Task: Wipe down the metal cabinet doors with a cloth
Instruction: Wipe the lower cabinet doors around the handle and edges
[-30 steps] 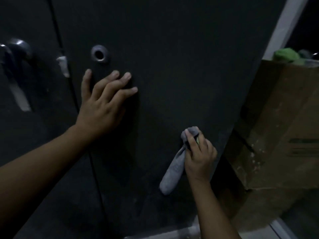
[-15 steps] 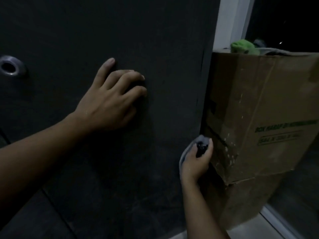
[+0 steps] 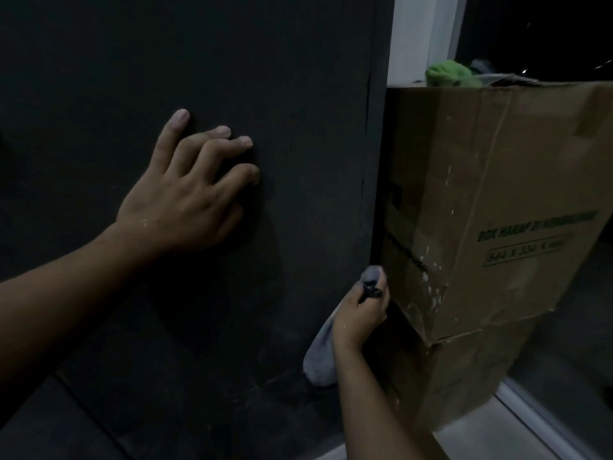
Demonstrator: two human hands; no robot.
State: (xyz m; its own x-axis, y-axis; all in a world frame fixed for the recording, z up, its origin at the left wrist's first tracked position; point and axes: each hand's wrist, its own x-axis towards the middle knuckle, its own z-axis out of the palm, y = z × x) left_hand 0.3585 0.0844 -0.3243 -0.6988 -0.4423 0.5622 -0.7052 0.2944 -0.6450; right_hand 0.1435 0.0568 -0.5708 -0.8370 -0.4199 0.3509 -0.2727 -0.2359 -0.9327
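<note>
The dark metal cabinet door (image 3: 265, 78) ends at a straight vertical edge on the right, and a tall cardboard box (image 3: 481, 194) stands just beside it, leaving only a narrow dark gap, while the door face to the left lies wide and bare. The left hand (image 3: 185, 200) rests spread on the door's middle, grasping nothing; the right hand (image 3: 360, 318) grips the grey cloth (image 3: 320, 360) low at that edge, its tail hanging against the door. Green print on the box begins "BOX HARAP"; the rest, and a framed line of figures below, is too blurred to read.
</note>
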